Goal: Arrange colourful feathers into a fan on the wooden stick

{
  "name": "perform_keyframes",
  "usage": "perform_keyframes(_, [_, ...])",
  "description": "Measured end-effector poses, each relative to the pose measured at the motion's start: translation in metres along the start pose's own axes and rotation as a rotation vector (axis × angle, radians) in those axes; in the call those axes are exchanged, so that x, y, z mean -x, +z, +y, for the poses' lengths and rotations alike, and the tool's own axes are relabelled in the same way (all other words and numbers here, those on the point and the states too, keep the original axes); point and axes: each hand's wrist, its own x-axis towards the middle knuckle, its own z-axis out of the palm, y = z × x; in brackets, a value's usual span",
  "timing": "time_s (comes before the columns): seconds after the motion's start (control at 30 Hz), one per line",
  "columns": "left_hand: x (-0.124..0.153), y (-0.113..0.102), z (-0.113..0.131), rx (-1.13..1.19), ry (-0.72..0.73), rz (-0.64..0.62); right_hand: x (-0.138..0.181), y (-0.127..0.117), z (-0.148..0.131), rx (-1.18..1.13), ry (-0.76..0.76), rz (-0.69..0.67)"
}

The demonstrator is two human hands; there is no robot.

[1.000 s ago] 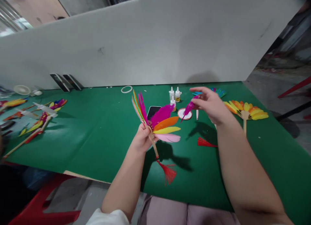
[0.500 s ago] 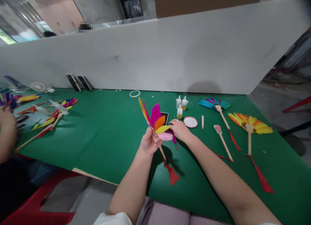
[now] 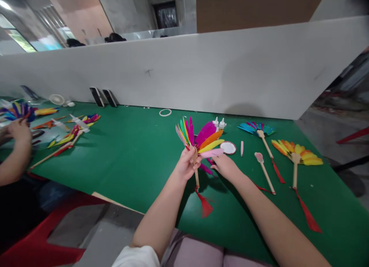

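My left hand [image 3: 188, 163] is closed round the neck of a half-made feather fan [image 3: 201, 141], held upright above the green table [image 3: 129, 155]. The fan has magenta, orange, yellow and pink feathers, a wooden handle and a red tassel [image 3: 204, 205] hanging below. My right hand [image 3: 225, 166] sits just right of the handle and pinches a single magenta feather [image 3: 206, 168] under the fan's lowest pink feather.
Glue bottles [image 3: 219, 124], a round white lid [image 3: 228, 147], a bare wooden stick [image 3: 263, 170], a blue fan [image 3: 256, 128] and a yellow-orange fan [image 3: 296, 155] lie to the right. Another person's hand [image 3: 19, 130] works on feathers at far left. A white partition [image 3: 201, 67] backs the table.
My right hand came back from the lid with a magenta feather and brought it under the fan. The fan rose and tilted more upright as the camera lifted.
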Motion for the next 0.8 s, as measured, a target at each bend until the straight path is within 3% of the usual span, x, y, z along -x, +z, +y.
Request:
perform_keyframes(0.17, [0.001, 0.010, -0.004, -0.121, 0.057, 0.021, -0.004, -0.003, -0.005, -0.008, 0.119, -0.065])
perform_keyframes(0.3, [0.002, 0.012, -0.007, -0.241, 0.053, 0.034, 0.003, -0.050, 0.007, -0.057, 0.197, 0.032])
perform_keyframes(0.33, [0.003, 0.013, -0.007, -0.266, 0.046, 0.035, 0.008, -0.067, 0.012, -0.101, 0.218, 0.103])
perform_keyframes(0.4, [0.005, 0.015, -0.008, -0.305, 0.029, 0.039, 0.020, -0.100, 0.020, -0.436, 0.278, 0.451])
perform_keyframes(0.47, [0.007, 0.017, -0.009, -0.331, 0.011, 0.041, 0.031, -0.126, 0.021, -0.752, 0.210, 0.718])
perform_keyframes(0.53, [0.009, 0.018, -0.011, -0.351, -0.001, 0.033, 0.039, -0.141, 0.013, -0.964, 0.126, 0.871])
perform_keyframes(0.6, [0.011, 0.019, -0.013, -0.372, -0.010, 0.020, 0.042, -0.147, 0.000, -1.058, 0.057, 0.881])
perform_keyframes(0.8, [0.012, 0.018, -0.019, -0.441, 0.003, -0.014, 0.031, -0.138, -0.023, -0.983, -0.019, 0.682])
